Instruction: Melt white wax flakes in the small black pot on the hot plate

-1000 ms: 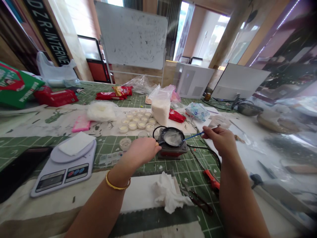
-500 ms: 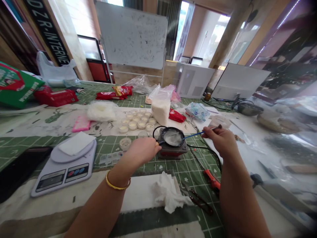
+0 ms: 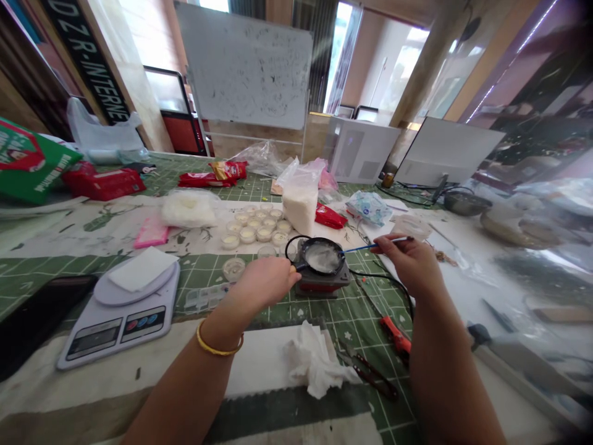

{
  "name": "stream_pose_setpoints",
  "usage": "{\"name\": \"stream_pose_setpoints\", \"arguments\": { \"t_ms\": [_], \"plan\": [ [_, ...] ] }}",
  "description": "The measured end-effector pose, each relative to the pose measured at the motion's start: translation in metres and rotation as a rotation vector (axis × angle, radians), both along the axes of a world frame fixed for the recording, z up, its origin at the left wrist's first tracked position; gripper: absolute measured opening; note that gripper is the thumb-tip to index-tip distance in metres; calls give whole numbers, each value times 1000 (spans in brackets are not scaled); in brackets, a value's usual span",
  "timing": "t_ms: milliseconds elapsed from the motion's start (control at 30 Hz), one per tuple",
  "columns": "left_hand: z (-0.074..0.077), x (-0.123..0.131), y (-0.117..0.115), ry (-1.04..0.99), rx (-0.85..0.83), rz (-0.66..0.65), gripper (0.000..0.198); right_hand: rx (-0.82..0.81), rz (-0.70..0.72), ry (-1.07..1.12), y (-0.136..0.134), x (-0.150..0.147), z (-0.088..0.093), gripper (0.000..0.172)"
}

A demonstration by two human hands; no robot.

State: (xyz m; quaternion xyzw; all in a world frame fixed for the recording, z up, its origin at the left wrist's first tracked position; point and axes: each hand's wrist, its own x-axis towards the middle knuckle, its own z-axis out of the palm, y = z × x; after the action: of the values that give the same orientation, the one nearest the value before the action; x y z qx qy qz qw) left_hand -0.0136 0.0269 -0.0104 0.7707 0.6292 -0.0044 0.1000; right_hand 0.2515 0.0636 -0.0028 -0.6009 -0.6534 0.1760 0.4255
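A small black pan (image 3: 343, 262) sits on a compact hot plate (image 3: 323, 288), with a whitish, partly translucent mass (image 3: 321, 256) inside it. My left hand (image 3: 267, 279) is closed around the pan's handle, most of which the fingers hide. Between the fingertips of my right hand (image 3: 410, 262) is a thin blue stick (image 3: 361, 248), whose far end reaches the pan's right rim. Whether its tip touches the white mass I cannot tell. Left of the pan stand several small round cups (image 3: 264, 233) with pale contents, and an open clear cup (image 3: 234, 268).
A kitchen scale (image 3: 125, 309) bearing white paper is at left. Behind the pan stands a bag of white granules (image 3: 299, 204). Crumpled tissue (image 3: 310, 364), scissors (image 3: 370, 374) and an orange-handled tool (image 3: 395, 337) lie in front. A black cable (image 3: 389, 278) runs right from the hot plate.
My right hand has shifted slightly left and the blue stick's tip has moved a little along the pan's right side. My left hand keeps its grip on the handle.
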Motion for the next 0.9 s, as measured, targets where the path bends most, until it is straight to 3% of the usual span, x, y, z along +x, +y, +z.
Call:
{"name": "stream_pose_setpoints", "arguments": {
  "t_ms": [167, 400, 600, 800, 900],
  "plan": [
    [2, 1, 0, 7, -17, 8, 39, -44, 48, -195, -5, -6, 3, 36],
    [1, 1, 1, 12, -23, 8, 40, -1, 34, -263, -17, -8, 9, 33],
    [1, 1, 1, 4, -20, 9, 39, -83, 246, -250, -19, -22, 5, 29],
    [1, 1, 1, -4, -40, 12, 39, -42, 147, -364, -23, -24, 6, 28],
    [1, 1, 1, -2, -38, 18, 39, -81, 305, -327, -27, -26, 8, 27]
  ]
}}
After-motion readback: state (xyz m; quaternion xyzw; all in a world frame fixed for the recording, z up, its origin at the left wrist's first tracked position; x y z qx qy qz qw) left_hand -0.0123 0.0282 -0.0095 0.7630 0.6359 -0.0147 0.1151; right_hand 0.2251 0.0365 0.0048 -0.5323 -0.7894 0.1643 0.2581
